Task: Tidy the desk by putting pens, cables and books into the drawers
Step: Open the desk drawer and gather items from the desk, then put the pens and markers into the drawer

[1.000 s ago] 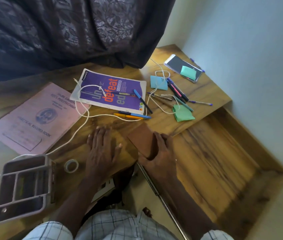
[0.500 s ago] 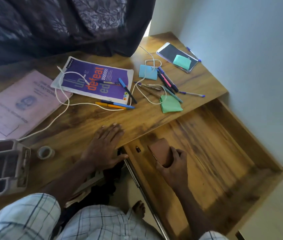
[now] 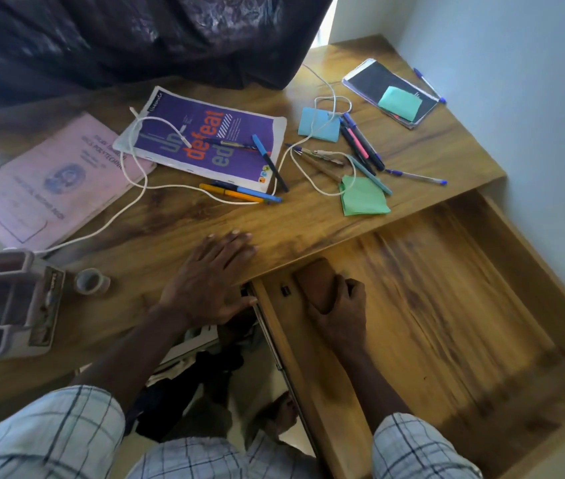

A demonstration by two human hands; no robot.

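My right hand (image 3: 341,314) grips a small brown flat object (image 3: 315,281) at the near-left corner of the open wooden drawer (image 3: 446,299). My left hand (image 3: 212,276) lies flat on the desk (image 3: 177,233) edge, fingers spread. On the desk are a purple book (image 3: 205,138), a pink record book (image 3: 46,181), a white cable (image 3: 136,181) looping over both, and several pens (image 3: 360,146) among blue (image 3: 319,125) and green sticky notes (image 3: 364,197). Orange and blue pens (image 3: 239,193) lie in front of the purple book.
A grey organiser tray (image 3: 8,302) stands at the left edge with a tape roll (image 3: 91,281) beside it. A phone-like notebook (image 3: 391,91) with a teal note is at the back right. Dark curtain (image 3: 136,39) hangs behind; a wall runs along the right.
My right hand carried the brown object off the desk top and down into the drawer's near-left corner. My left hand stayed flat on the desk edge.
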